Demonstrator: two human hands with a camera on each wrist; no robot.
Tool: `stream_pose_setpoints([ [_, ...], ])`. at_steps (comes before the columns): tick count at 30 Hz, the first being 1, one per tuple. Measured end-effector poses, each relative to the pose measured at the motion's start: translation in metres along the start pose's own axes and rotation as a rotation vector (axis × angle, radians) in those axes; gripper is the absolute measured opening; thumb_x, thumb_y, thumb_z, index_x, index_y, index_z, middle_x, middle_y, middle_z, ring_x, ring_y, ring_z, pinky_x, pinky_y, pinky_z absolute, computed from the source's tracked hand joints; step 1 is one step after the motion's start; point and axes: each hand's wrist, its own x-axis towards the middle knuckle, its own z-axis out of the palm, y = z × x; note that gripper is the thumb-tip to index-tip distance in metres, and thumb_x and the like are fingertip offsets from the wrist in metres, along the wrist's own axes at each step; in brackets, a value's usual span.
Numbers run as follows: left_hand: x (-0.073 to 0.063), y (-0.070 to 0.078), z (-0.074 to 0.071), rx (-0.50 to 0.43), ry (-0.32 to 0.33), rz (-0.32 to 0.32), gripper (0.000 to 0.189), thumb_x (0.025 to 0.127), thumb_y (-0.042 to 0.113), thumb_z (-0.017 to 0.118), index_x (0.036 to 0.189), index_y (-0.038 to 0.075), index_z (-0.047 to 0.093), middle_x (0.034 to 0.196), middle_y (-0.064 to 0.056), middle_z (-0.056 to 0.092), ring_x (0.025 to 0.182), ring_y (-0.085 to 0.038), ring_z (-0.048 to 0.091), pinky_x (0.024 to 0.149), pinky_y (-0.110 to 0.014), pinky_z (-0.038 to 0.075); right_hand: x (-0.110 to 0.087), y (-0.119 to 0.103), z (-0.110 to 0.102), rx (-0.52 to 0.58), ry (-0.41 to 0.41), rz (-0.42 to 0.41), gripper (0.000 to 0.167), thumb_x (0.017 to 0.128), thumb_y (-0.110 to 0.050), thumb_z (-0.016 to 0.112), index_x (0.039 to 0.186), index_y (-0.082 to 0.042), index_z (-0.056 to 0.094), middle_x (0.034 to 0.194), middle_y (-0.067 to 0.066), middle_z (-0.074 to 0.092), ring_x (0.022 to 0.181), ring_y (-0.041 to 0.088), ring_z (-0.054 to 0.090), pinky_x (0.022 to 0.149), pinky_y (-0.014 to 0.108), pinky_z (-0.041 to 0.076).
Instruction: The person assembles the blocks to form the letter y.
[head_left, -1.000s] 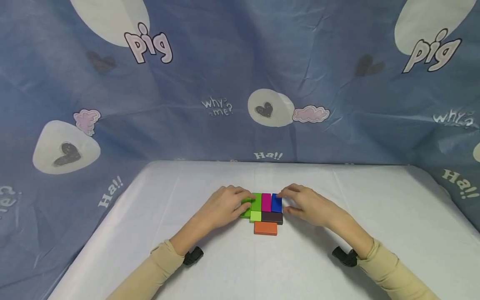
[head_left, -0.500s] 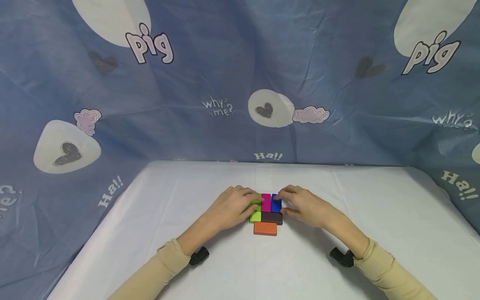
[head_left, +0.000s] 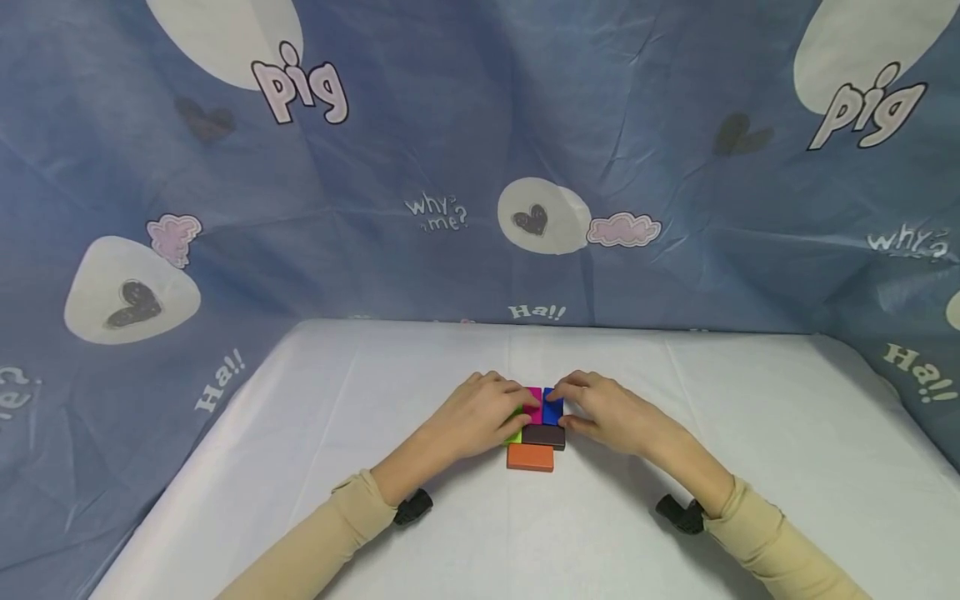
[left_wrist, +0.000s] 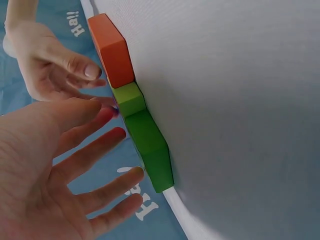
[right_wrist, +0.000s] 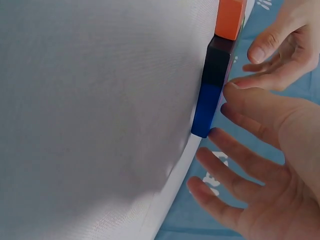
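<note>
Coloured blocks lie flat together on the white table. In the head view my left hand (head_left: 480, 421) is over the left side of the group, its fingertips at the magenta block (head_left: 533, 415). It covers most of the green blocks; the left wrist view shows a dark green block (left_wrist: 152, 150) and a light green block (left_wrist: 131, 100). My right hand (head_left: 615, 415) has its fingertips at the blue block (head_left: 553, 412), thumb by its right side. Both hands have loosely spread fingers and grip nothing. Nearer me are a dark brown block (head_left: 543, 436) and an orange block (head_left: 531, 457).
White cloth covers the table (head_left: 480, 542) around the blocks. A blue printed curtain (head_left: 375, 267) hangs behind the table and along its sides. Black wrist-worn devices (head_left: 414, 506) sit under both forearms.
My left hand has moved rightward from the green blocks to the magenta block, covering more of the green ones. My right hand has shifted slightly left at the blue block. The blocks look almost unmoved.
</note>
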Motion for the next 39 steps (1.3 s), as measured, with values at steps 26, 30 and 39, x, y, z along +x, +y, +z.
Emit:
stream_pose_setpoints([
  [26, 0.012, 0.000, 0.004, 0.046, -0.015, -0.013, 0.028, 0.107, 0.037, 0.069, 0.131, 0.025, 0.078, 0.135, 0.001, 0.077, 0.123, -0.028, 0.070, 0.099, -0.043, 0.056, 0.001, 0.005, -0.004, -0.053, 0.013, 0.048, 0.028, 0.100, -0.020, 0.079, 0.125, -0.008, 0.075, 0.133, 0.013, 0.071, 0.119, 0.033, 0.071, 0.100, 0.051, 0.061],
  [30, 0.015, 0.001, 0.003, 0.063, -0.024, -0.025, 0.029, 0.105, 0.039, 0.070, 0.131, 0.026, 0.077, 0.139, 0.001, 0.075, 0.124, -0.027, 0.069, 0.102, -0.043, 0.055, 0.001, 0.007, -0.003, -0.056, 0.009, 0.050, 0.029, 0.100, -0.021, 0.078, 0.125, -0.008, 0.075, 0.134, 0.014, 0.071, 0.120, 0.034, 0.071, 0.101, 0.052, 0.061],
  [39, 0.021, 0.000, 0.004, 0.083, -0.034, -0.027, 0.032, 0.104, 0.043, 0.071, 0.132, 0.027, 0.075, 0.136, 0.001, 0.075, 0.116, -0.025, 0.070, 0.101, -0.042, 0.056, 0.000, 0.009, -0.003, -0.048, -0.002, 0.052, 0.033, 0.097, -0.022, 0.082, 0.126, -0.010, 0.074, 0.135, 0.015, 0.070, 0.121, 0.035, 0.069, 0.102, 0.053, 0.060],
])
